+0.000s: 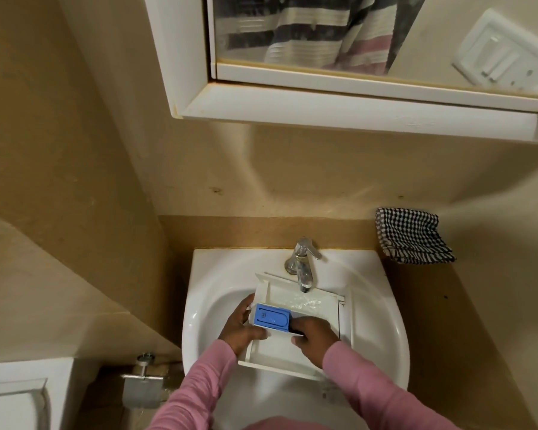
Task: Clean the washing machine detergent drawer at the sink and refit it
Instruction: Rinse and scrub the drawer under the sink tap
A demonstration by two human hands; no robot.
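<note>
A: Drawer (277, 352)?
B: Lies across the sink (218, 293), far end under the tap (303, 268). Takes running water in the far compartment; holds a blue insert (271, 318) at the middle left; looks bare in the near compartment.
A: Hands?
B: Gripped at the left wall by the left hand (241, 325). Right hand (314, 336) curled beside the insert, over something dark; cannot tell whether holding anything.
A: Step?
B: Rinsing, seemingly. Refit not yet begun.
A: Next?
B: Probably calls for lifting the insert out, flushing beneath, then tipping to drain.
A: Around?
B: Checked cloth (412, 235) right of the sink; mirror cabinet (354, 110) above.
</note>
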